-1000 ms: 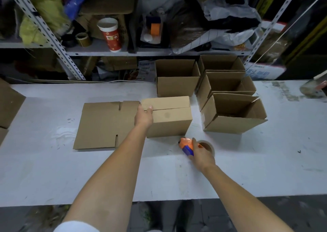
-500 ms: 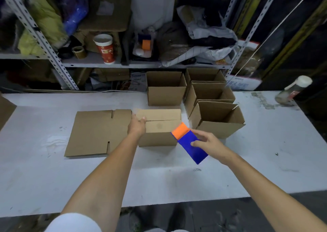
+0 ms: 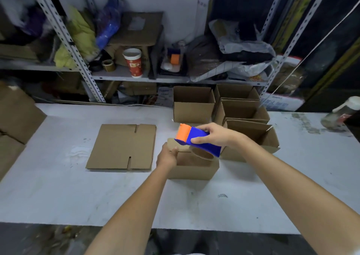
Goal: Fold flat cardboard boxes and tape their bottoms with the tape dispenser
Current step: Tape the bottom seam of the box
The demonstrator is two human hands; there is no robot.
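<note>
Taping is the step in hand. Near the middle of the tabletop [image 3: 58,186], the left hand [image 3: 167,156] grips the left edge of the folded box [image 3: 192,167], whose bottom flaps are closed. The right hand [image 3: 212,136] clasps the tape dispenser [image 3: 196,138] just above it. The next move likely calls for pressing tape onto the seam's end and drawing it along.

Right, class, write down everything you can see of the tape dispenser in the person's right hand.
The tape dispenser has a blue body with an orange front end, plastic by its look, and a brown tape roll showing under it. The right hand grips it from above, thumb on the near side. Its orange end points left, over the folded box, whose left edge the left hand holds. Whether it touches the box cannot be told.
</note>
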